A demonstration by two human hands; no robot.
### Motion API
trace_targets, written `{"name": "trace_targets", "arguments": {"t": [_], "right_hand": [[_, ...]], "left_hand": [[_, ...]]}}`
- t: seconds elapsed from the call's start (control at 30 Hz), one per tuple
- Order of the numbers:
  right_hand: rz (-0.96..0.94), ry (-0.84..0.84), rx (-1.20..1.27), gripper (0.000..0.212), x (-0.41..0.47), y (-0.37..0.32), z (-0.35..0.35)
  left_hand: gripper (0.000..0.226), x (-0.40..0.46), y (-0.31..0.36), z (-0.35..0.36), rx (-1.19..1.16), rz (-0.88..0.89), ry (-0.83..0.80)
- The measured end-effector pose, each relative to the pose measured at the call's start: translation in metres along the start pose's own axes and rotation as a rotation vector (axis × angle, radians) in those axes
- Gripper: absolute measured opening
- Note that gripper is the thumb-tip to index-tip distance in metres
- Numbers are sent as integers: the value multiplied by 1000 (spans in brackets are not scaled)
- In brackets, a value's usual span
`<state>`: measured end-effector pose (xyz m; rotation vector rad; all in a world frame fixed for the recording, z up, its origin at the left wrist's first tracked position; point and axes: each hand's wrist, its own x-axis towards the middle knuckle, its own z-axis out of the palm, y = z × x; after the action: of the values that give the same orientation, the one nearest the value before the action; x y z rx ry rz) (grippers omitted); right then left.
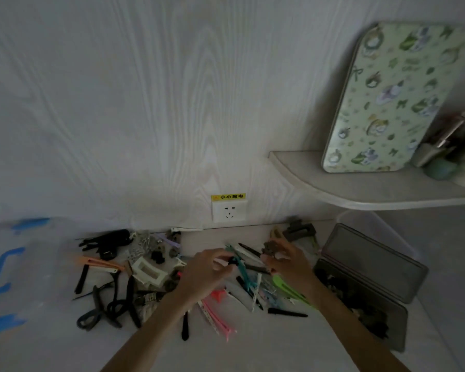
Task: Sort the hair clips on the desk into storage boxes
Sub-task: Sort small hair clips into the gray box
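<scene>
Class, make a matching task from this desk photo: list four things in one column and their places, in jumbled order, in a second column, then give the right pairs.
Things:
1. white claw clip
2. open tin box
3. wall socket
4. patterned green case

Places:
A. on the shelf, leaning on the wall
B. right of the hands
C. left of the hands
D. on the wall above the desk's back edge

Pairs: 1-C, 2-B, 3-D, 4-A
</scene>
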<state>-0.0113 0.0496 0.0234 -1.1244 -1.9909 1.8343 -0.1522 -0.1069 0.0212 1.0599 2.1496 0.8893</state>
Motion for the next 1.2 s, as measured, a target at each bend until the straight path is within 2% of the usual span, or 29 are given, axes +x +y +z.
{"name": "trace_targets", "arguments": {"t": [0.13,0.3,0.4,0.53,0.67,0.77,0.83,0.97,1.03,1.13,1.2], "right_hand": [[-59,94,-118,24,-38,21,-63],[-135,266,-442,28,-80,46,-118],[-127,278,-524,32,-91,59,-133],[-36,189,-588,38,-92,71,-147],[-29,244,-609,24,-79,66,-148],[-91,212,-592,29,-55,50,-122],[-148,105,-570,26,-35,35,-88],[-259,-133,-600,20,2,17,-2],[-331,-212,-596,22,16,9,40],[-459,-279,-671,30,36,-5,101],[-496,-303,-779,34,51,-16,135]], "left_hand": [[30,9,43,50,-17,77,-122],[28,18,91,117,-29,185,-208],[35,20,109,144,26,240,-240],[40,20,110,149,86,256,-270],[32,20,95,123,88,250,-218],[26,18,73,92,85,166,-143],[25,13,54,67,95,91,-76],[23,-1,7,14,178,-139,236],[22,-7,-19,-11,203,-227,339],[21,-17,-55,-45,257,-303,416],[24,-23,-75,-62,329,-349,365]]}}
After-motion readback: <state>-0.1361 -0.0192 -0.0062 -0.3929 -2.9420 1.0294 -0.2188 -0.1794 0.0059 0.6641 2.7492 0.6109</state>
